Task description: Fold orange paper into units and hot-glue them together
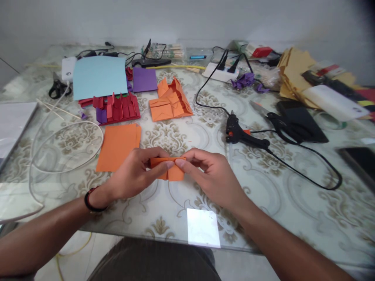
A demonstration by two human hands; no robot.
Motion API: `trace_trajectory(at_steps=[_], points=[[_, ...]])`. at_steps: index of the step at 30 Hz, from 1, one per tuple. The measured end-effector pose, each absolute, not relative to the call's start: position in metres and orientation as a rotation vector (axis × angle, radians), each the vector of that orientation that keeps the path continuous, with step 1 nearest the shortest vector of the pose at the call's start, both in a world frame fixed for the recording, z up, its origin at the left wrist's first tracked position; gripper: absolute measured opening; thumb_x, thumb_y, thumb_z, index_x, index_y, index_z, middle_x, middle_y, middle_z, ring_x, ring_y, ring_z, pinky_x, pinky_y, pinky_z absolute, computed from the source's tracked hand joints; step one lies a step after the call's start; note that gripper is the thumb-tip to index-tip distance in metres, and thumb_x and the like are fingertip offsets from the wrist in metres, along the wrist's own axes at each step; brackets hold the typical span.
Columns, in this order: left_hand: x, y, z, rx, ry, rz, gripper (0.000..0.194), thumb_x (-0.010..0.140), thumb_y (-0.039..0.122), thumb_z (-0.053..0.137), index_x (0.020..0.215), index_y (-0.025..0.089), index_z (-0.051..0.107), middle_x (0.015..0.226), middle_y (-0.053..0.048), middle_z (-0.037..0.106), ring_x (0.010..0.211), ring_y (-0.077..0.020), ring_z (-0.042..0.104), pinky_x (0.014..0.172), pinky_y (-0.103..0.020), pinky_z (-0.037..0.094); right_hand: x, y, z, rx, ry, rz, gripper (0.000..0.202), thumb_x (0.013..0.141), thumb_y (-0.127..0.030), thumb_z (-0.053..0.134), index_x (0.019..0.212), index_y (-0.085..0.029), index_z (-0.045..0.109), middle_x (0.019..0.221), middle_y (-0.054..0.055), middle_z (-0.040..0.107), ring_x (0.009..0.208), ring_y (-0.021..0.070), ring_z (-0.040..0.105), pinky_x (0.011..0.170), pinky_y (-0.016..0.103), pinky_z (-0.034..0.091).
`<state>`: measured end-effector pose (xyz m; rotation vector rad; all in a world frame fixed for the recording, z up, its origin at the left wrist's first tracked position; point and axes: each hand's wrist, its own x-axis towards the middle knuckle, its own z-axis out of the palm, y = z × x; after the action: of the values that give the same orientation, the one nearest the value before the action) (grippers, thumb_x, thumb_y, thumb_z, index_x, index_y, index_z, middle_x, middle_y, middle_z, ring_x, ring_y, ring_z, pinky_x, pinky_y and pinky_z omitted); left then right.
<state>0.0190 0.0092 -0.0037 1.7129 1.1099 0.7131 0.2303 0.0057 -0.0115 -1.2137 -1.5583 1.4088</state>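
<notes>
Between both hands, just above the table's near half, is a folded piece of orange paper (176,174). My left hand (140,171) pinches its left side, thumb on the near face and fingers behind. The right side is gripped the same way by my right hand (206,171), and the two thumbs almost meet along the top fold. A stack of flat orange sheets (117,146) lies by my left hand. Farther back rest folded orange paper pieces (170,103) and a row of red folded paper pieces (123,107).
A black glue gun (243,134) with its cord lies right of my hands, near black-handled scissors (284,125). Light blue paper (99,78), a purple sheet (145,79) and a white power strip (221,72) lie toward the wall. A white cable (66,169) loops at left.
</notes>
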Motion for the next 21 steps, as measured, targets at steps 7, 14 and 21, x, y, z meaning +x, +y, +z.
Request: trace_trajectory(at_steps=[7, 14, 21], points=[[0.0161, 0.0106, -0.0017, 1.710, 1.131, 0.755, 0.026, 0.098, 0.037, 0.066, 0.086, 0.016, 0.076, 0.065, 0.002, 0.057, 0.056, -0.0083, 0.040, 0.048, -0.022, 0.030, 0.2312, 0.0048, -0.0117, -1.163, -1.507, 1.425, 0.023, 0.090, -0.039, 0.076, 0.080, -0.020, 0.067, 0.072, -0.002, 0.063, 0.068, 0.0135, 0.058, 0.060, 0.025, 0.045], [0.0162, 0.0110, 0.0005, 1.756, 1.135, 0.779, 0.025, 0.098, 0.034, 0.066, 0.082, 0.016, 0.074, 0.061, 0.004, 0.051, 0.053, -0.0072, 0.035, 0.048, -0.021, 0.029, 0.2313, 0.0054, -0.0146, -1.087, -1.466, 1.428, 0.025, 0.091, -0.035, 0.077, 0.078, -0.021, 0.062, 0.071, -0.003, 0.055, 0.065, 0.0122, 0.051, 0.058, 0.026, 0.039], [0.0164, 0.0112, 0.0001, 1.766, 1.128, 0.786, 0.023, 0.098, 0.033, 0.066, 0.085, 0.016, 0.075, 0.065, 0.002, 0.059, 0.057, -0.0080, 0.042, 0.049, -0.020, 0.033, 0.2311, 0.0061, -0.0149, -1.081, -1.488, 1.396, 0.022, 0.093, -0.039, 0.074, 0.083, -0.021, 0.065, 0.078, -0.001, 0.061, 0.073, 0.0145, 0.058, 0.066, 0.028, 0.045]])
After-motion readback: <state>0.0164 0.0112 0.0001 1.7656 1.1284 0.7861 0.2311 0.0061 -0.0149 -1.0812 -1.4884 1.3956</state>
